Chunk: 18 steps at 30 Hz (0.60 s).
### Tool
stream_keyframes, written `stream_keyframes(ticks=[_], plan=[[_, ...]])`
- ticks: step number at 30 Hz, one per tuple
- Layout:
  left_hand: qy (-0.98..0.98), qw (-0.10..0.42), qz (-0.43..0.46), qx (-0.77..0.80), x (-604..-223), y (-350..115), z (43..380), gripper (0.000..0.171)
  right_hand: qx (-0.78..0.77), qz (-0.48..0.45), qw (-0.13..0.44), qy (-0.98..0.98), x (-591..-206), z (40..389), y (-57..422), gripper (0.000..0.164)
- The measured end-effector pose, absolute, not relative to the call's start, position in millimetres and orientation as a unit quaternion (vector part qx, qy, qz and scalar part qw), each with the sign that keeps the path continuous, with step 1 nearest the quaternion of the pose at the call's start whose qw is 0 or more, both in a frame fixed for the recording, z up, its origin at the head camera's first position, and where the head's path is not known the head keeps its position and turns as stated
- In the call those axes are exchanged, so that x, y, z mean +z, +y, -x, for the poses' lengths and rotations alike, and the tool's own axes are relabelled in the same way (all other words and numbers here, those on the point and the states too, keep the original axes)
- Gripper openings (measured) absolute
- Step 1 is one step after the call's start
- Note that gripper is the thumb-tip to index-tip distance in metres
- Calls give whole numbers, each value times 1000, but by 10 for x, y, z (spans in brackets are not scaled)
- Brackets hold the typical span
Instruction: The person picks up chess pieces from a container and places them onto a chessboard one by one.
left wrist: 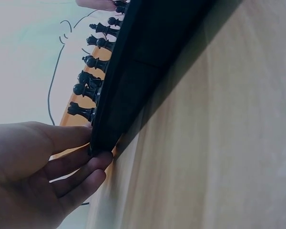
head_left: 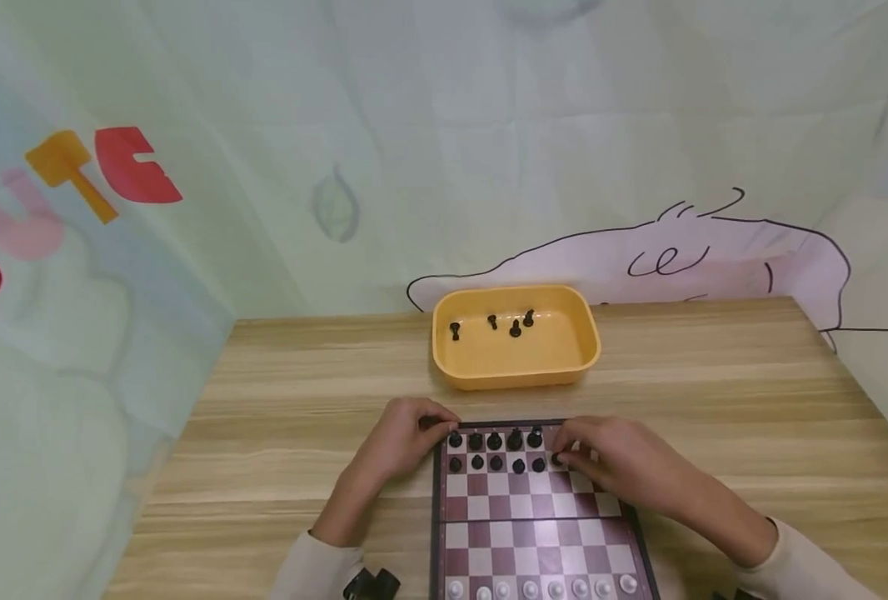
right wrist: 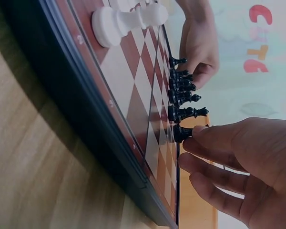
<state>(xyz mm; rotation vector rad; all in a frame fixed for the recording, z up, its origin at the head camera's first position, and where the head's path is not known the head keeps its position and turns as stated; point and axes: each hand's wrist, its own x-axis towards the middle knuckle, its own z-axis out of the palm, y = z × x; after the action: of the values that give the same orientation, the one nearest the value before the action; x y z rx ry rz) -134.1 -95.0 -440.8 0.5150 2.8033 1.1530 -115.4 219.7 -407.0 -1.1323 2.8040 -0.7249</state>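
A dark-edged chessboard [head_left: 521, 531] lies on the table. At its far left corner my left hand [head_left: 401, 440] grips the board, thumb on top and fingers below, as the left wrist view shows. My right hand [head_left: 627, 460] pinches a black pawn [right wrist: 182, 133] between thumb and finger, its base at the board's surface. It stands at the right end of a row of black pawns [head_left: 496, 462]. Behind these is a row of larger black pieces [head_left: 494, 441], rook at the left corner. White pieces [head_left: 556, 589] line the near side.
Just beyond the board sits a yellow tray [head_left: 517, 382] with several black chess pieces [head_left: 515, 328] in it. The wooden table [head_left: 294, 375] ends at a printed cloth backdrop [head_left: 264, 167]. A fold line crosses the middle of the board.
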Motion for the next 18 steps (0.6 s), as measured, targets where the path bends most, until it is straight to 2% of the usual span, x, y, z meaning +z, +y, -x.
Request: stream_keyframes(ticks=[18], plan=[[916, 42, -154, 369, -4367, -930, 1319, 10, -210, 374, -2, 903, -4103, 1130, 2239, 11]])
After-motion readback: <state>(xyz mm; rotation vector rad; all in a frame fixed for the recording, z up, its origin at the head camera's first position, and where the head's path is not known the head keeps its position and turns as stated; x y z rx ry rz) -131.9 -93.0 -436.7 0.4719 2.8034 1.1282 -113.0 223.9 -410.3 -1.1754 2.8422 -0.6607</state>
